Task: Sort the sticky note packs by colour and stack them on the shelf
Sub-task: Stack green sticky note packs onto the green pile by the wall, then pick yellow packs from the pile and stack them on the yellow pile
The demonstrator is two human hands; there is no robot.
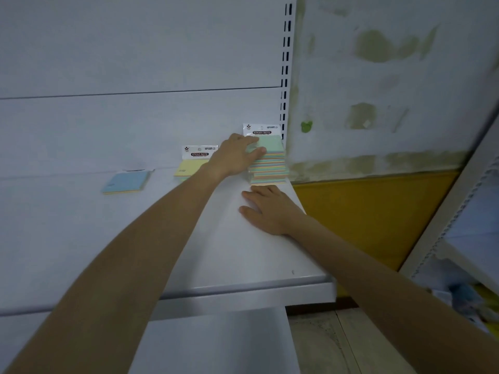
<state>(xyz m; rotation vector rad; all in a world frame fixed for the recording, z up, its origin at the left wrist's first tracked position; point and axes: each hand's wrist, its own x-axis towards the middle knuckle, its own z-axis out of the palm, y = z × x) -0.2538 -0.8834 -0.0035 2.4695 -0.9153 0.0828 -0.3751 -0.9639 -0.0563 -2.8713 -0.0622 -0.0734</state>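
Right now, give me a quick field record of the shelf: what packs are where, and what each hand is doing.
shelf: white, three groups of sticky note packs near the back
tall stack: far right corner, green pack on top
yellow pack: left of the tall stack, partly behind the left arm
blue pack: furthest left, lying flat
left hand: resting on the tall stack's top
right hand: flat on the shelf, in front of the stack
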